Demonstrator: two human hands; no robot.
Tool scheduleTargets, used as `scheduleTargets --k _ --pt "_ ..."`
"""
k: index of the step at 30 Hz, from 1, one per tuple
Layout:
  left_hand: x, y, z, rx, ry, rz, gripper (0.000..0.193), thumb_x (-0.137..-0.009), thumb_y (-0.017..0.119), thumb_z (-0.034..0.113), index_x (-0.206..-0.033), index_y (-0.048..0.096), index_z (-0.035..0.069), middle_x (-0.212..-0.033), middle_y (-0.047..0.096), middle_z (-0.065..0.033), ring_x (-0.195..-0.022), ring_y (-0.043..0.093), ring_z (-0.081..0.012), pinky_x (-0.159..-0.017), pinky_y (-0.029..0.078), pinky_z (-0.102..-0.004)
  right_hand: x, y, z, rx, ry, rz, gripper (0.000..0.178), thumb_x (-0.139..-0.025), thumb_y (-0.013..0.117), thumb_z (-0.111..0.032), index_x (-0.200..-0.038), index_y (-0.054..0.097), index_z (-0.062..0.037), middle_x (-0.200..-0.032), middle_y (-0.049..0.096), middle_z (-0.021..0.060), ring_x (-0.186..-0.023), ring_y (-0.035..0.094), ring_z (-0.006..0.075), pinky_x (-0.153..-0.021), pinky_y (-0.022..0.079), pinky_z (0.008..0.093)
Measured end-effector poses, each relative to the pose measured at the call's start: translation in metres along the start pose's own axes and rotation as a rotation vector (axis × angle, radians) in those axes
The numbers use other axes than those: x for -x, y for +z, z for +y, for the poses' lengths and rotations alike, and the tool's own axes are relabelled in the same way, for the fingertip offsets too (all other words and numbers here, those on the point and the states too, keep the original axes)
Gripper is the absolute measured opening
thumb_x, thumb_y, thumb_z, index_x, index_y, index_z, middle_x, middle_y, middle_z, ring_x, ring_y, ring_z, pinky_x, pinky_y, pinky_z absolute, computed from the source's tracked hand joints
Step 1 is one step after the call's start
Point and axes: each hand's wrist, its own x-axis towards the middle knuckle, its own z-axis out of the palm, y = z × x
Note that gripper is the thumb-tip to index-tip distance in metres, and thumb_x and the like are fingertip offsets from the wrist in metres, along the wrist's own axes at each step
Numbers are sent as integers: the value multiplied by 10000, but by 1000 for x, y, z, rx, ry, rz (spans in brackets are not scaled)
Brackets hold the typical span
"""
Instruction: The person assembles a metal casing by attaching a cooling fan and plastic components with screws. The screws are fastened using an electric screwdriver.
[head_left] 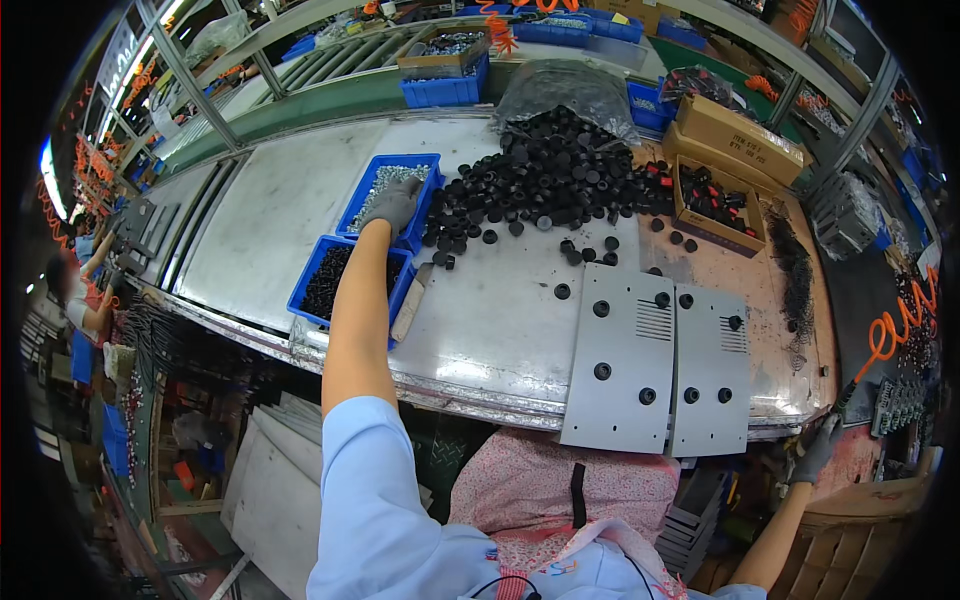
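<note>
Head cam: your left hand (392, 206) is resting at the silver parts (398, 172), upper left of centre; your right hand (819, 450) is hanging way off, lower right. Can't tell whether either's gripping, tbh.

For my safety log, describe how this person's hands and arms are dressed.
The left hand and right hand wear grey gloves. Both forearms are bare. The left sleeve is short and light blue; only a sliver of the right sleeve shows.

Lt-blue short-slv shirt (372, 470), pink flrl apron (530, 480) w/ blk strap (578, 495), gry-gloved hands (396, 204)
</note>
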Motion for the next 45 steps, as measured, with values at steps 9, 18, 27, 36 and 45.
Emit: scheduleTargets --k 9,18,27,36,45 --pt "21 0 -18 -17 -36 124 360 -898 378 340 -1072 528 63 -970 589 -207 -935 571 -336 -859 426 -388 19 4 -18 28 14 25 578 -885 474 -472 -1263 424 -37 -1189 502 98 -1041 479 209 -924 357 307" --pt "15 -12 -46 1615 -173 88 166 -891 443 182 -958 483 35 -829 569 -89 -663 574 -150 -444 428 -177 21 -19 10 148 -312 -282 553 -745 654 -70 -1249 428 -37 -1117 530 60 -979 514 163 -862 401 277" --pt "14 -2 -45 1626 -153 146 199 -906 456 203 -866 508 16 -723 537 -59 -530 463 -93 -415 374 -181 15 -22 -21 234 -168 -385 476 -758 617 -18 -1201 441 -23 -1067 537 50 -957 508 130 -856 388 252" --pt "26 -13 -28 1784 -346 323 234 -873 563 305 -789 483 102 -623 418 22 -465 352 -67 -363 277 -183 33 -60 -132 -288 -279 -174 395 -836 621 -181 -1181 507 -25 -1105 551 69 -1008 516 166 -900 409 314" --pt "129 3 88 2044 21 -321 153 -832 609 228 -909 542 114 -642 438 44 -495 380 -51 -385 282 -164 143 -40 -306 -1322 -458 -739 402 -908 451 -300 -1149 401 18 -1063 502 123 -892 510 195 -806 423 335"
